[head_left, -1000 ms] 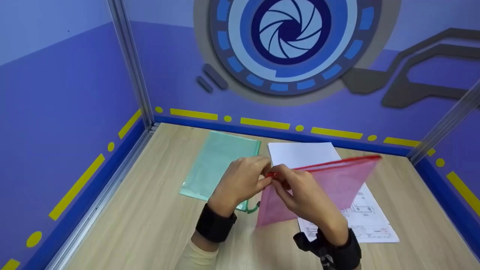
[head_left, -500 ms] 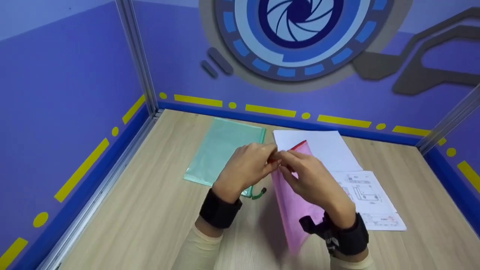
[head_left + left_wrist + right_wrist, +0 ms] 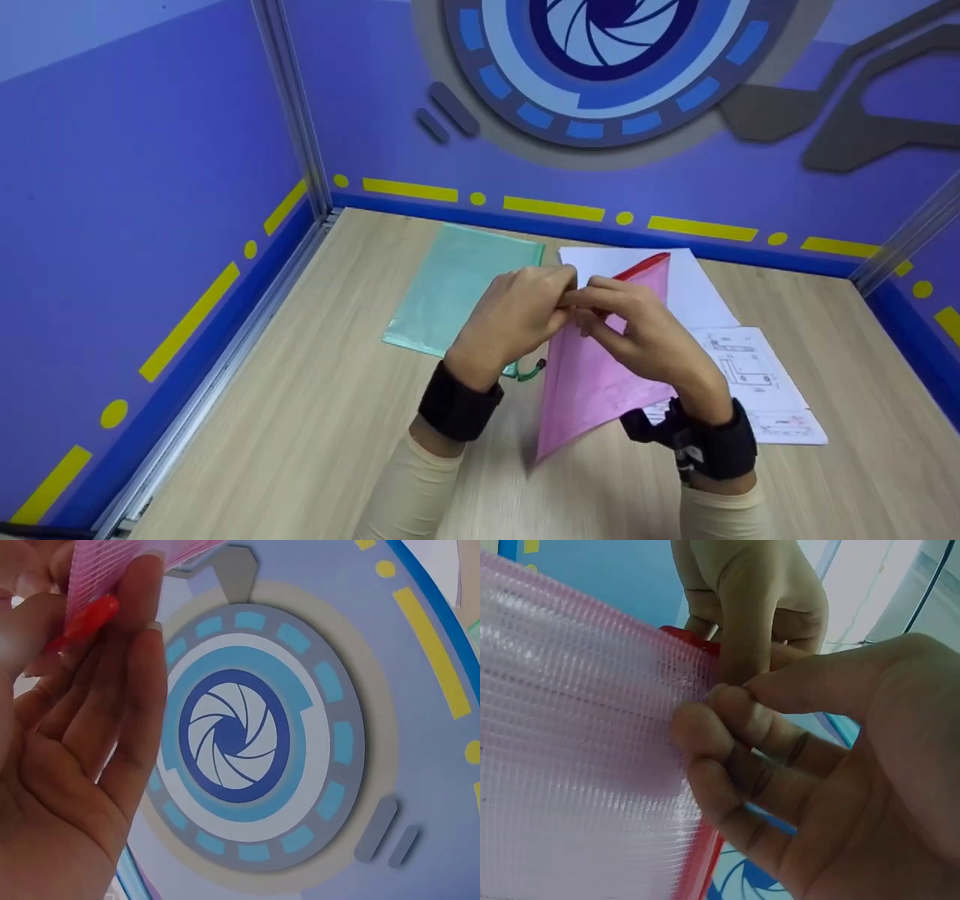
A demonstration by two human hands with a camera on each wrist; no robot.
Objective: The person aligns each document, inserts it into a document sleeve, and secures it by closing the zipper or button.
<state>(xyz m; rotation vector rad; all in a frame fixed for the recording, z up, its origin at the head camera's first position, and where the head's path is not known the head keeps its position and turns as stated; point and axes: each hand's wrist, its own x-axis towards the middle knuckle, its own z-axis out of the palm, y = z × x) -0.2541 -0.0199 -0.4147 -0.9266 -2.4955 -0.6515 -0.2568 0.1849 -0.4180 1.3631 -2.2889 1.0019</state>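
Observation:
A pink mesh zip pouch (image 3: pixel 592 382) with a red zip edge (image 3: pixel 645 265) hangs tilted above the table from both hands. My left hand (image 3: pixel 514 319) pinches its upper left corner, where a red end piece (image 3: pixel 91 619) shows between the fingers in the left wrist view. Right beside it, my right hand (image 3: pixel 652 334) pinches the same corner by the zip, thumb against fingertips. In the right wrist view the mesh face (image 3: pixel 577 735) spreads left of the right fingers. What exactly the fingertips grasp is partly hidden.
A green zip pouch (image 3: pixel 461 289) lies flat behind the left hand, its green strap (image 3: pixel 531 371) sticking out. White papers, one a sheet with printed drawings (image 3: pixel 757 375), lie to the right. Blue printed walls (image 3: pixel 187 172) bound the wooden table on the sides shown.
The pink pouch has swung from stretching out to the right, through nearly edge-on, to hanging down at a slant. Both hands stay together at its corner. The head view has tilted downward.

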